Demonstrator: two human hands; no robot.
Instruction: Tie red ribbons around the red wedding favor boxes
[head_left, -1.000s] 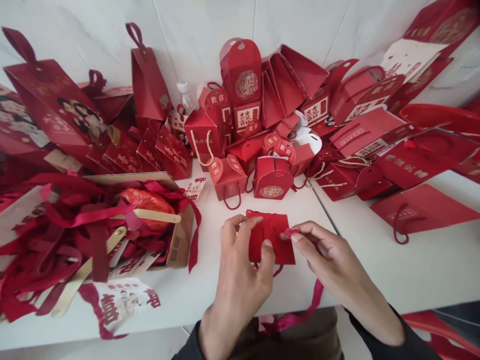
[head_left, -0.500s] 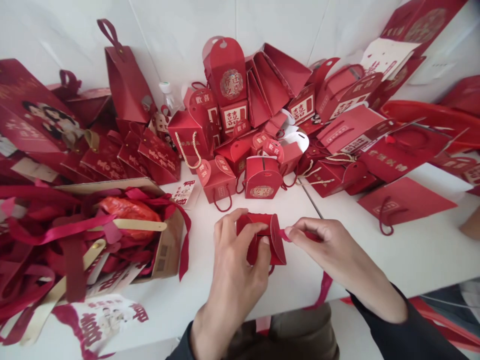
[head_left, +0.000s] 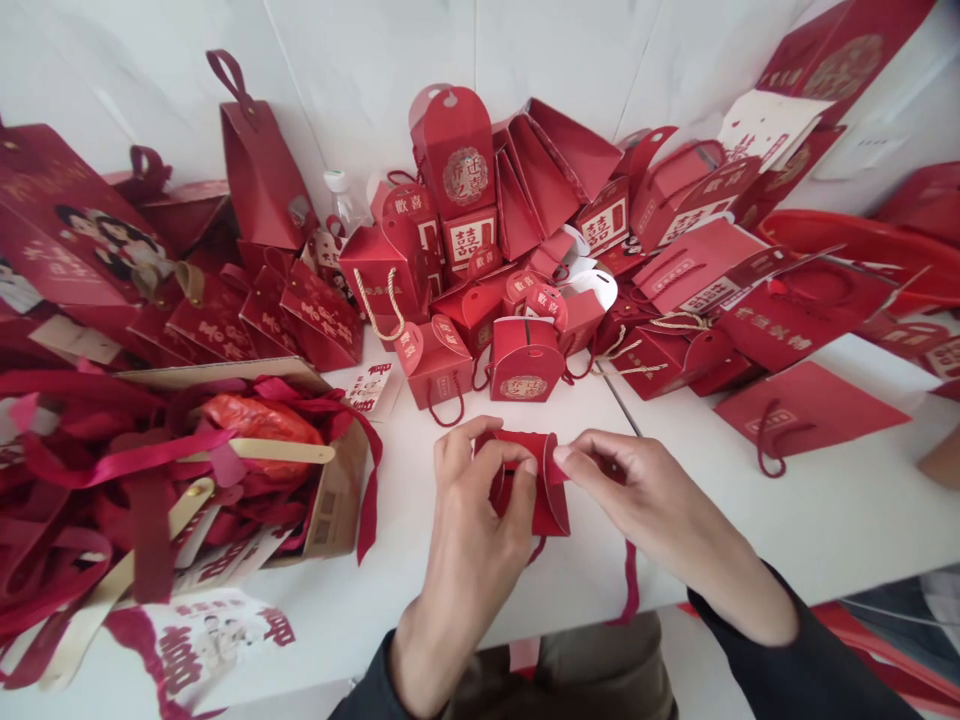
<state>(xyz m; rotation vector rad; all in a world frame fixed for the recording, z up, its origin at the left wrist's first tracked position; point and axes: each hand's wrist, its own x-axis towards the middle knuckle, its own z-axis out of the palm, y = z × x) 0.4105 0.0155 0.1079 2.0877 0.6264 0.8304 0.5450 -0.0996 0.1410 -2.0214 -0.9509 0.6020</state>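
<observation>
A small red gift box [head_left: 552, 512] lies on the white table in front of me. My left hand [head_left: 476, 525] curls round its left side, thumb and index finger pinched together over its top. Whether a ribbon end sits in that pinch, I cannot make out. My right hand [head_left: 660, 500], beside the box's right flap, pinches a dark red ribbon at the flap. The ribbon's tail [head_left: 630, 585] hangs below that hand at the table's front edge. A dark red cord handle shows under the box, partly hidden by my left hand.
At left stands a cardboard carton [head_left: 336, 490] full of red ribbons and straps. Printed paper [head_left: 217, 640] lies before it. Assorted red gift boxes [head_left: 525, 360] crowd the wall side. A red bag [head_left: 817, 415] lies at right. Part of another person's arm [head_left: 941, 460] shows at the right edge.
My right hand has moved slightly left, closer to the box, and the ribbon's tail has shifted left with it. The left thumb and index finger have come together over the box top.
</observation>
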